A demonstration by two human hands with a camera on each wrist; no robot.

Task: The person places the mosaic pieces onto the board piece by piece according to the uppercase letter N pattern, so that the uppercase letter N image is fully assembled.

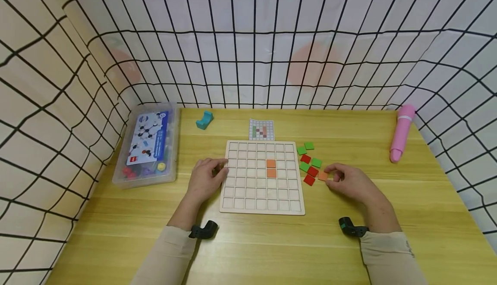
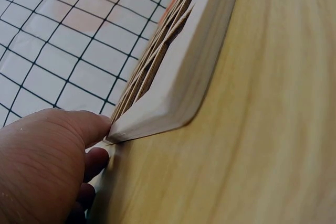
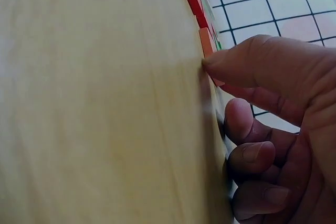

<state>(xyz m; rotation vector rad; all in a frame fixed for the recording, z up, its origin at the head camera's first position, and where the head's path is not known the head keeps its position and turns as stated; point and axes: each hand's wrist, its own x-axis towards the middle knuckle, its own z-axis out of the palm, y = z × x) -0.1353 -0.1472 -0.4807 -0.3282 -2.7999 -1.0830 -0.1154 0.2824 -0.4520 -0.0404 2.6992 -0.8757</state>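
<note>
A pale wooden grid board (image 1: 262, 207) lies on the table, with two orange square tiles (image 1: 271, 164) in neighbouring cells of one column. My left hand (image 1: 205, 179) touches the board's left edge with thumb and index fingertips; in the left wrist view the thumb meets the board's rim (image 2: 157, 109). Right of the board, my right hand (image 1: 352, 182) pinches a loose orange tile (image 1: 322, 176) between thumb and index finger, its other fingers curled. That tile (image 3: 206, 41) is at table level. Beside it lie several red tiles (image 1: 309, 180) and green tiles (image 1: 316, 163).
A small printed grid card (image 1: 261, 130) with coloured squares lies behind the board. At left stands a clear plastic box (image 1: 174, 147) with a blue-and-white label. A teal curved block (image 1: 204, 120) and a pink pen-shaped object (image 1: 403, 133) lie farther back. Black netting (image 1: 254, 61) surrounds the table.
</note>
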